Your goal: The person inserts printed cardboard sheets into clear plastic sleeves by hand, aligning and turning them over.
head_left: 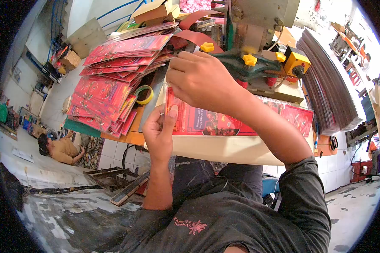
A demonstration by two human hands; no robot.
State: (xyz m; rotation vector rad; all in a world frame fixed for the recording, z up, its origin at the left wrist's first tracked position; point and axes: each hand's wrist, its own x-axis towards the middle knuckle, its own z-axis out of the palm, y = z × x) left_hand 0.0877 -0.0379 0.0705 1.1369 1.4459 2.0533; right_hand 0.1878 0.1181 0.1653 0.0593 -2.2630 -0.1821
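Note:
A long red printed sheet (219, 122) lies across the cream work surface (215, 147) in front of me. My left hand (159, 128) is at the sheet's left end, thumb and fingers pinched on its edge. Above it, my right hand (200, 78) reaches across the sheet with its fingers curled together near the top left corner; what its fingertips hold, if anything, is hidden. A roll of yellow tape (145, 95) stands just left of my hands, beside a large pile of red printed packets (109, 88).
Behind my right forearm is a machine with yellow knobs (249, 60) and a yellow box (297, 63). A tall stack of sheets (331, 84) stands at the right, with black scissors (333, 143) near it. A person (61, 149) sits on the floor at far left.

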